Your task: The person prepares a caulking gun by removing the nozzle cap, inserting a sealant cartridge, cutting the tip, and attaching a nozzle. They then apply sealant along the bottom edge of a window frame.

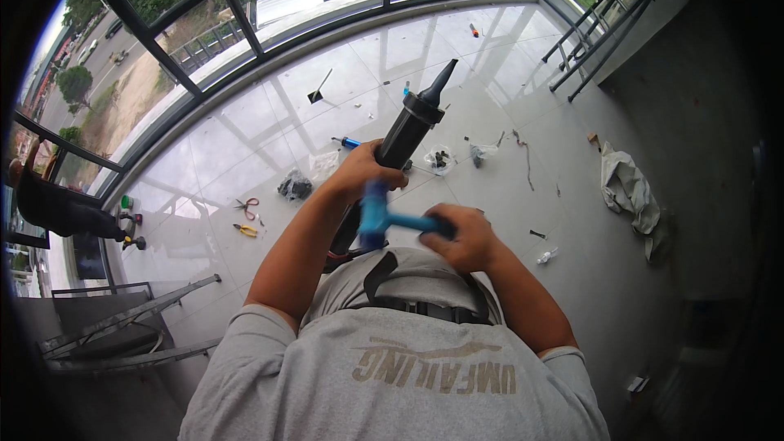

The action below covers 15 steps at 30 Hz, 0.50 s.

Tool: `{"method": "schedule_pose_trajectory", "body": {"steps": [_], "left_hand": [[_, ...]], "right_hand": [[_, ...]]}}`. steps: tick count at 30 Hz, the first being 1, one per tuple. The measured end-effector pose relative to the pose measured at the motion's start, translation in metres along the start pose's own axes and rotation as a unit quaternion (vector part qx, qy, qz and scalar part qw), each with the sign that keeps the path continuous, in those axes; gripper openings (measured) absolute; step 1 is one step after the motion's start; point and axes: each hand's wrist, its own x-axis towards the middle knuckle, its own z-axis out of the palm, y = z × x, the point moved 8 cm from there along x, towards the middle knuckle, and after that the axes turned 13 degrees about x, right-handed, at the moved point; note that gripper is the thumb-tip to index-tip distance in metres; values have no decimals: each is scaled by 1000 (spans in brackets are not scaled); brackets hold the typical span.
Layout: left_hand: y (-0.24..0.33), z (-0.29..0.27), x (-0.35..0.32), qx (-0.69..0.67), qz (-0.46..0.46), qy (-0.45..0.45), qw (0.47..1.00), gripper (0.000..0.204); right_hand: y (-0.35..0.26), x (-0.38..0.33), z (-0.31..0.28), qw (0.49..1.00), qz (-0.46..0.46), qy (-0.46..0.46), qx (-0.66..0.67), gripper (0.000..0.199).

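Note:
My left hand [365,171] is wrapped around the dark barrel of a caulking gun [402,132]. The barrel slants up and away from my lap, with a tapered black nozzle at its far end. My right hand [467,237] grips the dark end of a blue T-shaped tool [406,220] that looks like a mallet. Motion blurs this tool, and its head overlaps the lower barrel below my left hand. Whether the head touches the barrel, I cannot tell. The barrel's lower end is partly hidden near my lap.
On the tiled floor lie yellow-handled pliers [246,230], red-handled pincers [247,207], bags of dark pieces [295,185] and a blue tool [349,143]. Grey cloth [629,189] lies right, a stepladder [600,37] stands far right, and another ladder [139,322] is left. A person in dark clothing [61,200] stands left.

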Motion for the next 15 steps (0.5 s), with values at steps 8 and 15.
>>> {"method": "schedule_pose_trajectory", "body": {"steps": [8, 15], "left_hand": [[-3, -3, -15, 87, -5, 6, 996, 57], [5, 0, -22, 149, 31, 24, 988, 56]], "right_hand": [[23, -23, -84, 926, -46, 268, 262, 22], [33, -19, -82, 938, 85, 257, 216, 26]]}}
